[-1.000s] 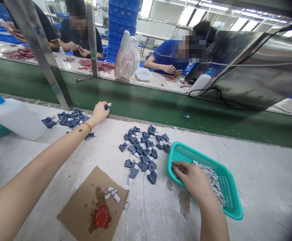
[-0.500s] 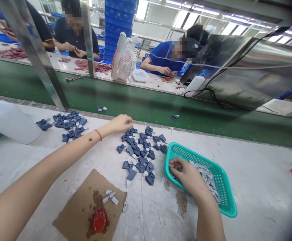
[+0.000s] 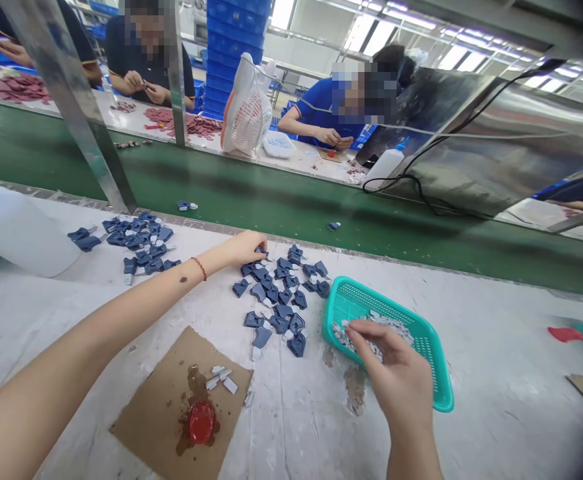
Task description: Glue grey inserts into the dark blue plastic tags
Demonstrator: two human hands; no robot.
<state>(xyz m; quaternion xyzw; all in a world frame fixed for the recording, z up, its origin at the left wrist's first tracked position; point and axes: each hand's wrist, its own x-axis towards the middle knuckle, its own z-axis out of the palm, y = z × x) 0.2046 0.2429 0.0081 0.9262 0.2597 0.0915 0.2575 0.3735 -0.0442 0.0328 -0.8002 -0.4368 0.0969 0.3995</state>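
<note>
My left hand [image 3: 248, 249] is closed at the far end of a pile of dark blue plastic pieces [image 3: 271, 293], its fingertips around one dark blue piece [image 3: 261, 253]. White tabs stick out of many of these pieces. My right hand [image 3: 401, 367] is over a green perforated basket [image 3: 440, 373] holding small grey-white pieces [image 3: 396, 327]. Thumb and forefinger pinch what looks like one small grey-white piece [image 3: 345, 324]. On a cardboard sheet [image 3: 156, 400] in front of me lie a red oval dish [image 3: 202, 422] ringed by wet stains and several loose grey-white pieces [image 3: 230, 385].
Left, a white bottle [image 3: 26, 230] stands beside another blue pile [image 3: 141, 240]. Beyond the table runs a green conveyor belt [image 3: 251, 193] carrying a few blue pieces. A metal post [image 3: 79, 120] rises at its edge. Several co-workers [image 3: 321, 110] sit opposite. Something red [image 3: 565, 334] lies right.
My left hand has come down onto the pile and taken hold of a blue piece. My right hand has lifted back from inside the basket. Blue pieces on the belt have shifted left.
</note>
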